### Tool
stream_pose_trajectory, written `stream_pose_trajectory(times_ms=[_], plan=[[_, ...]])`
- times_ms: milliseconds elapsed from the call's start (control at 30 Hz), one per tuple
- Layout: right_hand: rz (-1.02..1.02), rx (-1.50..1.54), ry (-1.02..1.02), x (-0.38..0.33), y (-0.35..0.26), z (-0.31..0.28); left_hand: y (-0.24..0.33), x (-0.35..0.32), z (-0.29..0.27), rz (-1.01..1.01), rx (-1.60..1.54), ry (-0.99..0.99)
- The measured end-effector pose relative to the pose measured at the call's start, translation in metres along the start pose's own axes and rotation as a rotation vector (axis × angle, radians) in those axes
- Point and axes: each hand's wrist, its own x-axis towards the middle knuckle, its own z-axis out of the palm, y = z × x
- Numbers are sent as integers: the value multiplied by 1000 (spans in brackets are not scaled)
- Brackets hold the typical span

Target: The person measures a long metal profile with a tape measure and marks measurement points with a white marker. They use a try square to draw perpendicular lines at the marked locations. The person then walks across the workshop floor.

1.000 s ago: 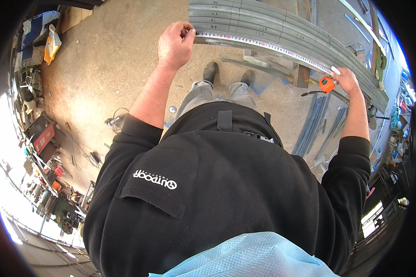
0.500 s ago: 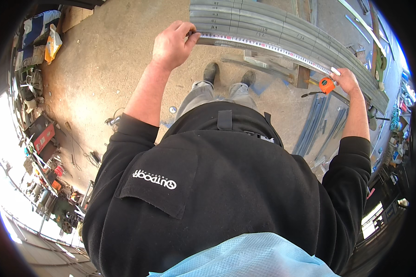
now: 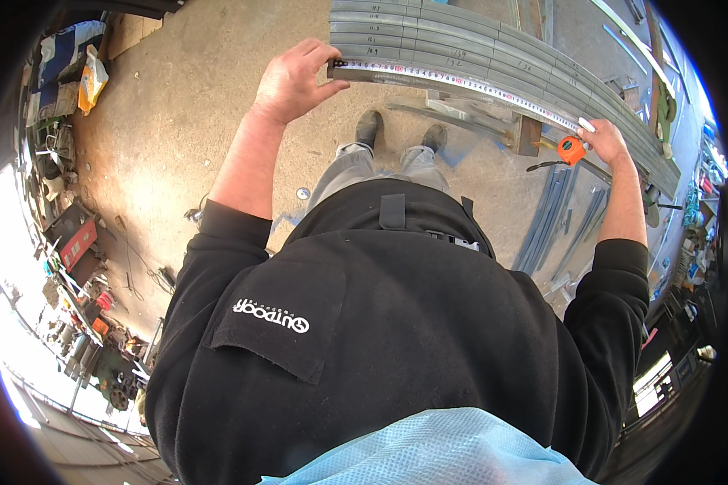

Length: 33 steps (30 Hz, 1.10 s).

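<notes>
A white measuring tape blade (image 3: 461,83) runs along the near edge of a row of long grey metal profiles (image 3: 493,40). My left hand (image 3: 295,81) pinches the tape's hooked end at the left end of the profiles. My right hand (image 3: 603,141) holds the orange tape measure case (image 3: 572,150) and a white marker at the far right, against the same profile edge. My black-sleeved arms stretch wide apart, and my torso fills the lower picture.
My two dark shoes (image 3: 400,133) stand on the concrete floor (image 3: 178,137) below the profiles. More grey metal strips (image 3: 550,218) lie on the floor at right. Tools, a red machine (image 3: 77,242) and clutter line the left edge.
My left hand has shifted slightly to the left along the profile end, drawing the tape's tip with it. My right hand stays in place.
</notes>
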Motion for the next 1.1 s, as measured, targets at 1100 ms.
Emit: stream_pose_trajectory(times_ms=[1100], plan=[[13,14,-19,-3,2,-2,3,-4,3,-12,-62,40]])
